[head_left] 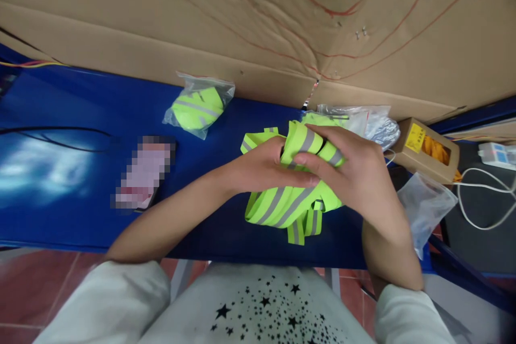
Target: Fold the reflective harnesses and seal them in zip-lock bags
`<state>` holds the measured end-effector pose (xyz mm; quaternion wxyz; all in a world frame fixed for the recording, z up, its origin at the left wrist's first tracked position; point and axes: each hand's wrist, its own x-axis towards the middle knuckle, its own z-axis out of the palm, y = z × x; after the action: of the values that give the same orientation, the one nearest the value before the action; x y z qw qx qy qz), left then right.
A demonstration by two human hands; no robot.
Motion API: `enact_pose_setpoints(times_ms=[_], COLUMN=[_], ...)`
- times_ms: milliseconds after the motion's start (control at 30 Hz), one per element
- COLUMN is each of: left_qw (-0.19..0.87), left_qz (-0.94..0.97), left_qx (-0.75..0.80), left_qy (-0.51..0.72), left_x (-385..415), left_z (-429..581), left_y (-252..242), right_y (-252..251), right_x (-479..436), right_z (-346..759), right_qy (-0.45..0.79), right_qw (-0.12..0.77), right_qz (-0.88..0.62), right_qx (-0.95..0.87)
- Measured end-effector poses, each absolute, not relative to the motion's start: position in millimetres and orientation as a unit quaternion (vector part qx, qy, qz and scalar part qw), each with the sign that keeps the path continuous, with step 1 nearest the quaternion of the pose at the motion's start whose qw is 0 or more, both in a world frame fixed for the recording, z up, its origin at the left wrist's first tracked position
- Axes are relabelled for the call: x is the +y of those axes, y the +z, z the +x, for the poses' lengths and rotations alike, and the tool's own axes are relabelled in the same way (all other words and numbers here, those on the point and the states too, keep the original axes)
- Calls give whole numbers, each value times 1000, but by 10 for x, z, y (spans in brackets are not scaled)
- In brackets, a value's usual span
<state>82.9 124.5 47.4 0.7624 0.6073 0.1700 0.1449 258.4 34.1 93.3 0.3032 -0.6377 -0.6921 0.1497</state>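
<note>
A neon-yellow reflective strap vest point(288, 207) with grey stripes lies bunched on the blue table point(80, 209), partly lifted. My left hand point(264, 166) grips its folded upper part from the left, fingers curled under the fabric. My right hand point(355, 169) wraps over the same bundle from the right, thumb and fingers pressed onto the striped bands. The lower loops of the vest hang down toward the table's front edge.
A bagged folded vest point(198, 106) lies at the back left of centre. A blurred flat object point(144, 174) rests left of my arm. Clear plastic bags point(373, 121) point(425, 207), a small cardboard box point(429, 149) and a white cable point(484, 193) sit right. Cardboard wall point(258, 21) behind.
</note>
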Motion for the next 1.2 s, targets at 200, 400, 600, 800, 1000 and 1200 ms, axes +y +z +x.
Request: enact_pose_setpoints(times_ms=[200, 400, 600, 800, 1000, 1200], left_qw=[825, 655, 656, 664, 672, 874], left_qz=[559, 750, 749, 737, 727, 467], left_qx=[74, 66, 22, 5, 37, 123], left_qy=[31, 70, 91, 129, 139, 46], left_x=[1207, 1238, 1237, 1195, 1255, 1184], left_z=[763, 664, 710, 728, 755, 805], left_y=[665, 787, 694, 605, 600, 645], right_y=[1001, 1043, 1039, 1007, 982, 919], right_x=[320, 246, 276, 338, 319, 394], right_z=[2631, 2564, 2682, 2757, 2704, 2618], right_qy=[188, 222, 351, 362, 344, 261], right_qw=[419, 491, 577, 429, 304, 364], right_qz=[-635, -618, -566, -577, -553, -621], right_qx=[-621, -572, -473, -594, -695, -643])
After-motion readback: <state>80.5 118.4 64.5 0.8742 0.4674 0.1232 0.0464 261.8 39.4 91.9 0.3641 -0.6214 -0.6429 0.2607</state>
